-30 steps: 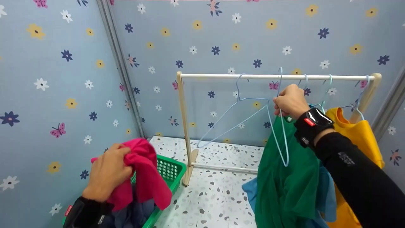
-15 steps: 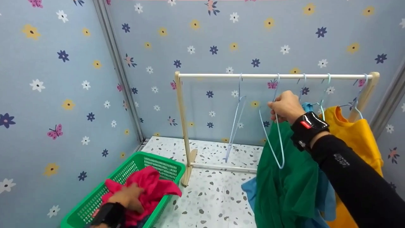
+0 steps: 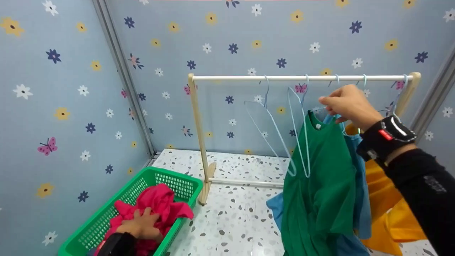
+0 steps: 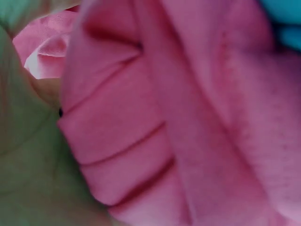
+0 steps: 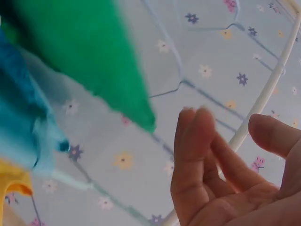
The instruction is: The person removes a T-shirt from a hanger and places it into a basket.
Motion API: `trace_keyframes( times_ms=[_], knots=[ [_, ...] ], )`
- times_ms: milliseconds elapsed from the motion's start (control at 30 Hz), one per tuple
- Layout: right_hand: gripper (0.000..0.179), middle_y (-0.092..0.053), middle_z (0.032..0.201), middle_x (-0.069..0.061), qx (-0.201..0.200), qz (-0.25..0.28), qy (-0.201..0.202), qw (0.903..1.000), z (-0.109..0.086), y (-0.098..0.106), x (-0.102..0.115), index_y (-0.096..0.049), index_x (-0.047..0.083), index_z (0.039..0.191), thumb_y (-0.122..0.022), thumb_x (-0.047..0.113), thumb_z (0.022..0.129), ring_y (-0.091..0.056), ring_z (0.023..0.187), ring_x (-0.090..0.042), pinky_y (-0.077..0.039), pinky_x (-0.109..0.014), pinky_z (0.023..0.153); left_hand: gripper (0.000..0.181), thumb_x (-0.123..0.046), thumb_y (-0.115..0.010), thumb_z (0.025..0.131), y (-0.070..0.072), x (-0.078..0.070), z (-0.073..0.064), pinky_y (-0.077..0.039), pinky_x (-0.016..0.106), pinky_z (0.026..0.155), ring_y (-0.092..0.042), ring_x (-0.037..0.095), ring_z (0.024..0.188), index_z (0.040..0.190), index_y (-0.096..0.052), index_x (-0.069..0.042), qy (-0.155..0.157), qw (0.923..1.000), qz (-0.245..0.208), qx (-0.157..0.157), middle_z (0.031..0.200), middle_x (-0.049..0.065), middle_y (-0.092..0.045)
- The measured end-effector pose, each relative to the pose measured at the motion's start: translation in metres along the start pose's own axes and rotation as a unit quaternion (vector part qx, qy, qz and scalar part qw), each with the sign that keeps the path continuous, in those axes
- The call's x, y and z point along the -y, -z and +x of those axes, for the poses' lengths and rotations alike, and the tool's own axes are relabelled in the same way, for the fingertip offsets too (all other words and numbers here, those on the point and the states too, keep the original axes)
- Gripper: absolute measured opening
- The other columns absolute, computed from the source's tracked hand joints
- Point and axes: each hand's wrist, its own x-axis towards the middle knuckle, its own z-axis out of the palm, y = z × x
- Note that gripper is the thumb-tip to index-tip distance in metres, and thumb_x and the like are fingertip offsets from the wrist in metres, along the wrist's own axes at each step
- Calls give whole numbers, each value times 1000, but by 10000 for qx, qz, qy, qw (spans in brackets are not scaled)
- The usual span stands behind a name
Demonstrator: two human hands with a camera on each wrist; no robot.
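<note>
My left hand [image 3: 142,225] rests on a bright pink garment [image 3: 161,199] in the green basket [image 3: 193,190], fingers spread over the cloth. Close up, the left wrist view has pink folds [image 4: 141,117] against the palm. My right hand [image 3: 350,105] is just above the hanging green shirt [image 3: 320,170], by the rail. In the right wrist view the right hand's fingers [image 5: 197,136] and thumb stand apart, nothing between them. Two bare light-blue wire hangers, the left hanger [image 3: 280,135] and another hanger [image 3: 306,142], hang from the rail left of the shirt.
The white rail [image 3: 227,78] runs between wooden posts such as the left post [image 3: 199,131]. Behind the green shirt hang blue clothing [image 3: 360,199] and a yellow garment [image 3: 385,192]. The floor [image 3: 227,227] is speckled white; flowered walls [image 3: 227,42] enclose the corner.
My left hand has lowered the pink garment into the basket. My right hand has left a bare hanger, now hooked on the rail, and moved right to the green shirt's top.
</note>
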Motion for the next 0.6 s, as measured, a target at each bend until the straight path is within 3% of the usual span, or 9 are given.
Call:
trace_keyframes(
  times_ms=[67,167,333,433,533,600],
  knots=[
    [69,-56,138,-32,29,-62,-134,9999,-2,7,-6,-45,-15,151,-54,41,111,-58,120,-41,-58,-47,98,86,-37,-74,73,-1,1,-4,-21,99,90,-16,71,145,150,-56,-4,-81,9999,-100,-44,160,34,-31],
    [78,-35,158,-39,301,169,-423,9985,-2,16,-12,-29,-16,158,-51,44,112,-42,140,-53,-44,-61,115,90,-38,-76,74,5,-5,-13,-15,99,93,-8,74,147,153,-52,-2,-131,9997,-200,-97,163,38,-25],
    [80,-22,165,-42,1166,753,-790,9872,4,17,-21,-15,-17,162,-46,40,114,-32,151,-57,-36,-61,120,87,-36,-76,77,11,-13,-28,-13,99,95,-6,74,147,153,-52,-1,-140,9996,-200,-137,164,40,-22],
    [65,-28,163,-40,1324,891,-931,9828,9,8,-23,-30,-16,157,-46,32,115,-36,150,-54,-40,-58,118,85,-36,-76,77,9,-13,-30,-13,99,93,-9,73,147,151,-54,-2,-188,9993,-191,-242,163,39,-24],
    [53,-35,159,-36,1113,920,-1030,9841,12,1,-24,-42,-15,151,-51,21,114,-43,143,-49,-51,-50,111,85,-39,-78,76,5,-9,-29,-13,99,94,-10,71,148,150,-56,-4,-261,9987,-216,-371,164,37,-26],
    [52,-40,158,-33,974,977,-1054,9848,14,-2,-23,-41,-14,155,-53,15,113,-49,136,-42,-57,-42,103,86,-42,-79,77,4,-7,-27,-12,99,93,-11,72,147,150,-56,-4,-348,9983,-224,-416,163,37,-26]
  ],
)
